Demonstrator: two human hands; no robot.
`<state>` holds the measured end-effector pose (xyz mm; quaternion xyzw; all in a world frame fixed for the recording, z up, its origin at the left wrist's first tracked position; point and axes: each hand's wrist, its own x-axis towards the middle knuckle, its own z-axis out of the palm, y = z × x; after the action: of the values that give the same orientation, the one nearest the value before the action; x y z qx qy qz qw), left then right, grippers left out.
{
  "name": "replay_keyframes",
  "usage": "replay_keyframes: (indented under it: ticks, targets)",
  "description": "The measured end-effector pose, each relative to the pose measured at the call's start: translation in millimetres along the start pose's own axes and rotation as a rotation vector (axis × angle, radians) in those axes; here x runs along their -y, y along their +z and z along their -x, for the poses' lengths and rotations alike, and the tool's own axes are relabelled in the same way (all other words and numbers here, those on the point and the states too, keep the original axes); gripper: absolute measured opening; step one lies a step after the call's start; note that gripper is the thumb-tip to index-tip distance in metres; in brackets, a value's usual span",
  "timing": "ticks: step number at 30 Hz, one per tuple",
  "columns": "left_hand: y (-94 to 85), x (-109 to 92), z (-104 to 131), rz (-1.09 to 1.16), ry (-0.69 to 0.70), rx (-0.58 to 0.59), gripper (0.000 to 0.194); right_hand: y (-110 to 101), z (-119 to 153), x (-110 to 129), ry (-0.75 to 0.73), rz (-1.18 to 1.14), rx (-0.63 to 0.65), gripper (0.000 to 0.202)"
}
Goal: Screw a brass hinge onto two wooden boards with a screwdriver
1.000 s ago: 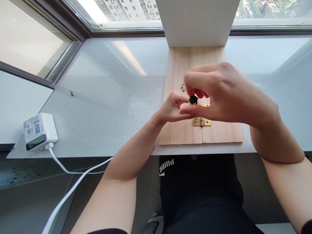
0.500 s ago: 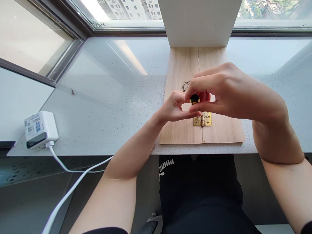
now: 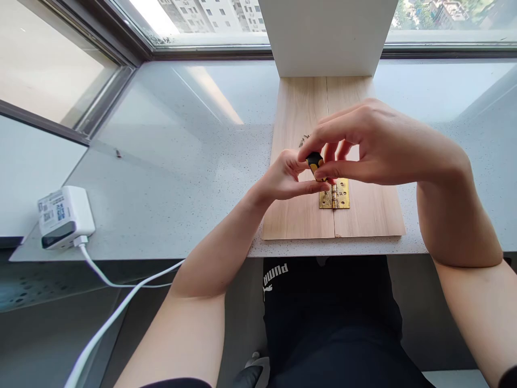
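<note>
Above the hinge, my right hand (image 3: 359, 143) grips a black and yellow handle (image 3: 314, 160), likely a screwdriver's, between thumb and fingers. Its lower end is hidden. My left hand (image 3: 288, 178) is just left of and below the handle, thumb stretched towards the hinge; its other fingertips are hidden, so what it grips is unclear. A brass-coloured hinge (image 3: 341, 194) lies across the seam of two light wooden boards (image 3: 299, 221). Several small screws (image 3: 304, 140) lie on the left board, partly behind my right hand.
The boards lie on a white speckled counter (image 3: 181, 161), with a white upright panel (image 3: 327, 37) at their far end. A white device (image 3: 67, 215) with a cable (image 3: 121, 318) is at the left. Windows border the counter.
The handle has tilted, showing more of its yellow side, and moved slightly left with my right hand. More of the hinge's upper part shows. The view has shifted a little.
</note>
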<state>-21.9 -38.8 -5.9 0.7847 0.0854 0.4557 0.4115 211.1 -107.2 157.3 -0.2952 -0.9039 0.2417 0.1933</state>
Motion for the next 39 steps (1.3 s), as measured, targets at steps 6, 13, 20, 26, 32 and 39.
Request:
replay_keyframes:
  ticks: [6, 13, 20, 26, 32, 39]
  targets:
    - [2.6, -9, -6, 0.115, 0.031, 0.106, 0.036, 6, -4, 1, -0.019, 0.046, -0.053, 0.009]
    - [3.2, -2, -5, 0.049, 0.064, 0.056, 0.053, 16, -9, 12, 0.006, 0.158, -0.091, 0.028]
    - [-1.5, -1, -7, 0.051, -0.028, 0.090, 0.060, 18, -3, 18, 0.062, 0.234, -0.109, 0.019]
    - [-6.4, -2, -5, -0.005, 0.028, 0.073, 0.047, 3, 4, 19, -0.013, 0.136, -0.018, 0.026]
    - [-6.2, -6, -6, 0.032, -0.001, 0.062, 0.050, 1, 2, 19, -0.066, 0.163, -0.022, 0.027]
    - [-5.5, -10, -9, 0.059, -0.043, 0.065, 0.050, 3, -1, 16, -0.028, 0.181, -0.029, 0.019]
